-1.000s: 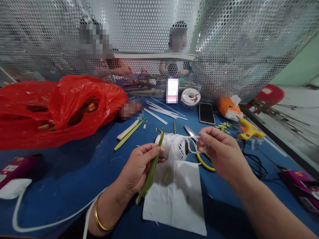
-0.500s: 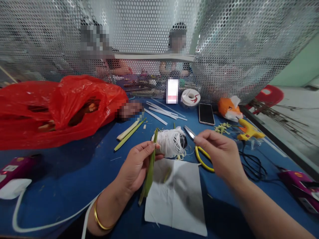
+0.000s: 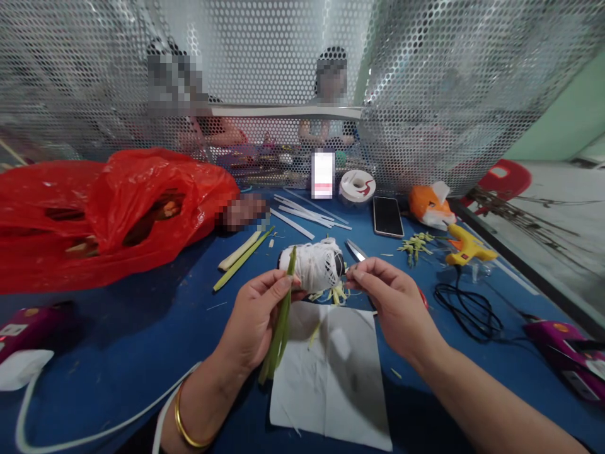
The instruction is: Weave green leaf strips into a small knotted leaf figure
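Note:
My left hand (image 3: 258,312) pinches a long green leaf (image 3: 282,321) between thumb and fingers, its lower end hanging down in strips. Right behind the leaf lies a spool of white thread (image 3: 314,268), with loops of thread slack at its right end. My right hand (image 3: 394,299) is closed in a pinch beside that end; whatever sits between the fingertips is too small to make out. Just beyond these fingers the scissors (image 3: 355,250) lie on the table, blades showing, handles mostly hidden under the hand. Below the spool rests a white sheet of paper (image 3: 331,378).
A red plastic bag (image 3: 189,183) fills the left. Cut stalks (image 3: 243,258), white strips (image 3: 307,211), a ribbon roll (image 3: 358,187) and a phone (image 3: 388,216) lie farther back. A yellow glue gun (image 3: 467,249) with black cable is at right. People sit behind the perforated screen.
My right hand has moved left, away from the scissors' handles and close to the spool's end. My left hand keeps the leaf, whose lower strips are spread more. The view has shifted slightly.

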### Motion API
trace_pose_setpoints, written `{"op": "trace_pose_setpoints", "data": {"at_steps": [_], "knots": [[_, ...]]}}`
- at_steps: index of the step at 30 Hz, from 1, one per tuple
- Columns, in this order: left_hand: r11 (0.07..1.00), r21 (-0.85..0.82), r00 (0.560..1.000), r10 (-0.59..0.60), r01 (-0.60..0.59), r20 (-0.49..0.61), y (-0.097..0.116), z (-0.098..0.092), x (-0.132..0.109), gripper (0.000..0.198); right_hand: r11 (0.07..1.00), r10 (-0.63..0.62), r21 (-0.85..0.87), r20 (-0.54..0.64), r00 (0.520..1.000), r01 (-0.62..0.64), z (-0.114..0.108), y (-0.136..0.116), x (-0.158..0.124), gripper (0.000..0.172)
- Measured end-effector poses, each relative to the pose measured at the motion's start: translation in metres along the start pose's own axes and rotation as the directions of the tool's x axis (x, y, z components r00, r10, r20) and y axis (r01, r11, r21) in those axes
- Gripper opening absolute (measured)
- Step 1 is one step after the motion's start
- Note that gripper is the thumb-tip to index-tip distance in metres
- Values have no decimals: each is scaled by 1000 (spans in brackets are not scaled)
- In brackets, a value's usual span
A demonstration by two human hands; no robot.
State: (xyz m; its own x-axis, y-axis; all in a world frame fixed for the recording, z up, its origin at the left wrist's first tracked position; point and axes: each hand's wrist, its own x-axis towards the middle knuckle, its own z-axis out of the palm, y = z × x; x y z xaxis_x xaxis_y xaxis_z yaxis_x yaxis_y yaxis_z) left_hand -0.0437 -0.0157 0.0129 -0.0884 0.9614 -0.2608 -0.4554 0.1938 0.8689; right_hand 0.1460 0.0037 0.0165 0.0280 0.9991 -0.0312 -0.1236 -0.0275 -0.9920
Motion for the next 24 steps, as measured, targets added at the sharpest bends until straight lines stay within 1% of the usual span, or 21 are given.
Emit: {"op": "trace_pose_setpoints", "data": {"at_steps": [3, 5, 8, 11, 14, 16, 17, 19, 20, 22, 24], "knots": [[1000, 10, 1000, -11, 11, 14, 0, 1, -1, 22, 995, -77, -65, -34, 996, 75, 0, 1, 0, 15], [999, 32, 999, -22, 21, 28, -1, 2, -3, 21, 975, -159, -162, -36, 987, 151, -1, 3, 0, 15], [996, 84, 999, 15, -17, 31, -2, 2, -4, 19, 909, -261, -341, -11, 965, 242, -3, 6, 1, 12], [993, 102, 998, 50, -53, 31, -2, 1, -4, 18, 869, -284, -416, 21, 958, 267, -6, 5, 2, 16], [995, 87, 999, 43, -45, 32, -2, 1, -3, 18, 878, -270, -410, 2, 963, 248, -7, 2, 2, 12], [996, 77, 999, 32, -33, 16, 0, 1, -3, 18, 912, -236, -348, -16, 972, 216, -7, -2, 3, 13], [997, 72, 1000, 27, -27, 4, 0, 1, -2, 19, 939, -208, -284, -21, 978, 194, -8, -4, 3, 14], [998, 60, 1000, 13, -11, -21, 2, 2, -2, 22, 987, -136, -90, -16, 991, 134, -8, -7, 5, 15], [999, 52, 1000, 7, -5, -30, 3, 2, -2, 24, 995, -101, 24, -7, 995, 101, -8, -8, 7, 15], [999, 36, 999, -5, 7, -41, 3, 2, -1, 25, 974, -32, 225, 7, 999, 29, -9, -9, 9, 14], [1000, 25, 999, -8, 8, -35, 3, 1, -1, 25, 936, 49, 348, 33, 998, -58, -10, -10, 11, 16]]}}
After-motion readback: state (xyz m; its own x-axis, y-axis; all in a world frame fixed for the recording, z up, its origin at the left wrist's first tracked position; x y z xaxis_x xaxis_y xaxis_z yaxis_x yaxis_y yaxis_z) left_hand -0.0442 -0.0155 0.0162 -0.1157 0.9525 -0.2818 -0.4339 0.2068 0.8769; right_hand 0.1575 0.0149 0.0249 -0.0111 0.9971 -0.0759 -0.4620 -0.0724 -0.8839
